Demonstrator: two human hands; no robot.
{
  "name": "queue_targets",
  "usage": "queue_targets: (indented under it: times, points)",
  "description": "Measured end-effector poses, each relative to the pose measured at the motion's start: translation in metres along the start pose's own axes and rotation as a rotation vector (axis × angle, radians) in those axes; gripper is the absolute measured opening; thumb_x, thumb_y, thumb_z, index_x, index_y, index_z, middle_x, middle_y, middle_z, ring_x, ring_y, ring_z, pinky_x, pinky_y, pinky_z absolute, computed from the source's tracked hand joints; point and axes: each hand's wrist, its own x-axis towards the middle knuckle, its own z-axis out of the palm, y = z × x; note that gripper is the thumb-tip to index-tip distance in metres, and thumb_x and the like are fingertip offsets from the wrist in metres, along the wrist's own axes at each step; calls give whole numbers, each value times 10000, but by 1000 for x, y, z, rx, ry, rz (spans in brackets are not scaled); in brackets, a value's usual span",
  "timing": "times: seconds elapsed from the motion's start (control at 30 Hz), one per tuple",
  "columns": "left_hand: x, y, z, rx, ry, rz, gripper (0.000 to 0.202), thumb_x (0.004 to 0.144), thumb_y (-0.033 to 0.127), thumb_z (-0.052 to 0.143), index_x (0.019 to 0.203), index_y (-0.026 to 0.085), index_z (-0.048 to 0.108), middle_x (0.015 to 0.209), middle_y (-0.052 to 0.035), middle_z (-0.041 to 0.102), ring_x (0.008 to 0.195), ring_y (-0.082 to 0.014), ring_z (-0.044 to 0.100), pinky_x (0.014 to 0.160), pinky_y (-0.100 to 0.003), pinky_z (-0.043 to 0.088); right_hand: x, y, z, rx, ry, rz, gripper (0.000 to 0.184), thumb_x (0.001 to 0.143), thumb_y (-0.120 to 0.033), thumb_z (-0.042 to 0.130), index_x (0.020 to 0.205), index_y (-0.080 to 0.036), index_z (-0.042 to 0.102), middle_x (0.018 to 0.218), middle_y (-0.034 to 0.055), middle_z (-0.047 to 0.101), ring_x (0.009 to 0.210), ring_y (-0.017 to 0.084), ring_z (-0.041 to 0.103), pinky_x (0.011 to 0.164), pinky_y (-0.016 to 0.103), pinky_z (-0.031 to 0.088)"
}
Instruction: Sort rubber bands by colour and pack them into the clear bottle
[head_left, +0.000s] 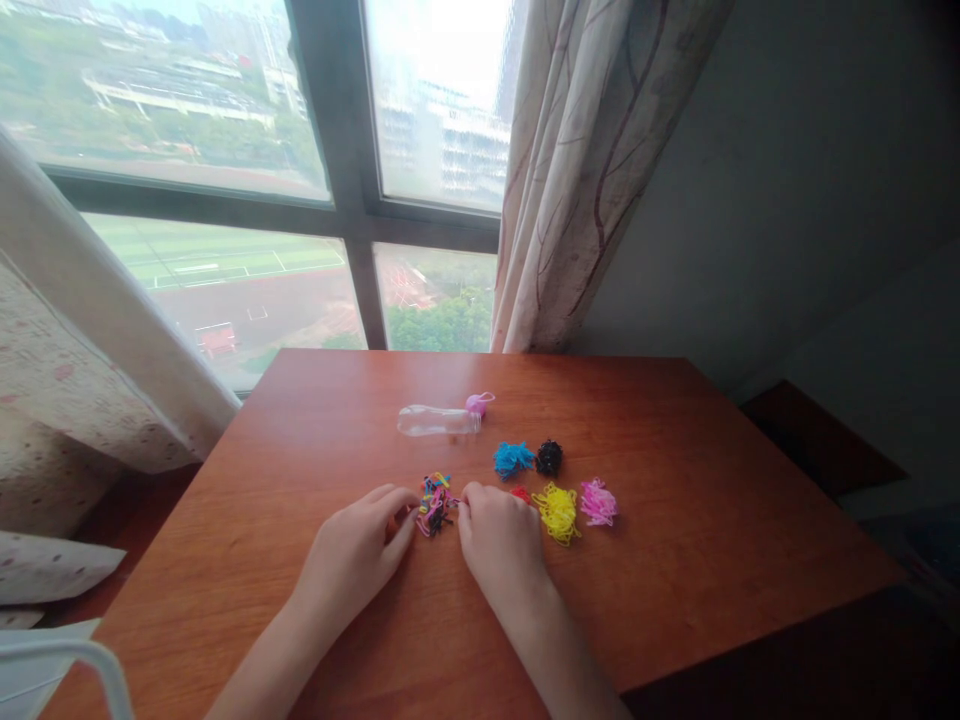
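Observation:
A small pile of mixed-colour rubber bands (435, 508) lies on the brown wooden table (675, 590) between my two hands. My left hand (358, 540) rests at the pile's left edge, thumb and forefinger curled close together; whatever is between their tips is too small to make out. At the other side, my right hand (504, 535) has its fingers pinched, and a dark rubber band seems to stick out from the tips towards the pile. Red rubber bands (520, 494) show partly behind the right hand, with a yellow heap (558, 512) just beyond it.
Further right lies a pink heap (598, 502). Blue bands (513, 459) and black bands (549, 457) sit behind. A clear plastic bottle (435, 421) lies on its side, beside a pink cap with a loop (477, 403). Window and curtains (570, 180) stand past the far edge.

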Motion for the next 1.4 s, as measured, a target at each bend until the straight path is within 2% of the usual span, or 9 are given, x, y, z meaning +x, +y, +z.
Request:
queue_targets:
  times: [0.17, 0.33, 0.4, 0.47, 0.57, 0.8, 1.1, 1.27, 1.4]
  points:
    - [0, -1, 1, 13, -9, 5, 216, 918, 316, 455, 954, 252, 658, 911, -11, 692, 789, -188, 635, 701, -273, 425, 1, 19, -19, 37, 93, 41, 124, 919, -239, 564, 846, -243, 663, 816, 23, 730, 703, 178, 664, 547, 248, 286]
    - [1, 0, 0, 23, -28, -1, 234, 928, 331, 435, 957, 255, 655, 909, -7, 691, 787, -188, 633, 689, -274, 419, 19, 82, -47, 105, 179, 229, 129, 880, -290, 593, 797, -263, 689, 660, -9, 674, 607, 153, 591, 526, 256, 236]
    - [2, 0, 0, 24, -27, -3, 234, 926, 334, 438, 964, 257, 656, 913, -4, 692, 783, -185, 635, 685, -274, 419, 27, 108, -51, 149, 212, 293, 144, 873, -299, 578, 797, -262, 694, 658, -14, 663, 591, 147, 572, 527, 251, 256]
    - [2, 1, 0, 24, -21, -7, 229, 920, 332, 446, 964, 257, 658, 918, -1, 695, 771, -179, 636, 681, -272, 421, 35, 128, -50, 169, 207, 295, 156, 857, -279, 571, 768, -246, 694, 647, -11, 651, 596, 143, 567, 543, 244, 289]
    - [1, 1, -1, 20, -8, -16, 225, 912, 332, 456, 959, 255, 663, 922, 1, 701, 762, -174, 642, 680, -268, 428, 44, 143, -45, 158, 182, 281, 163, 840, -262, 565, 747, -234, 696, 639, -6, 648, 605, 144, 566, 565, 241, 314]
    - [2, 1, -2, 29, -8, -18, 236, 911, 344, 453, 948, 260, 671, 907, 3, 707, 757, -172, 645, 664, -261, 433, 52, 140, -38, 146, 146, 263, 172, 840, -260, 564, 776, -230, 721, 742, 24, 704, 688, 160, 603, 581, 243, 321]
    - [2, 0, 0, 27, -12, -8, 223, 916, 330, 450, 953, 259, 658, 909, 1, 696, 762, -171, 639, 679, -260, 430, 37, 128, -46, 198, 205, 268, 190, 849, -297, 551, 737, -237, 691, 642, -1, 654, 577, 146, 544, 528, 247, 276]
    - [1, 0, -1, 29, -43, 11, 221, 914, 306, 442, 934, 252, 656, 899, -7, 680, 762, -175, 627, 682, -267, 426, 17, 102, -41, 297, 256, 118, 189, 877, -289, 543, 746, -227, 663, 567, -27, 591, 537, 131, 518, 537, 247, 268]
    - [1, 0, 0, 21, -38, 10, 225, 923, 316, 436, 927, 251, 652, 885, -5, 667, 751, -172, 618, 676, -265, 425, -1, 76, -26, 347, 253, -25, 184, 886, -232, 535, 739, -212, 643, 608, -22, 615, 555, 122, 521, 559, 248, 264]
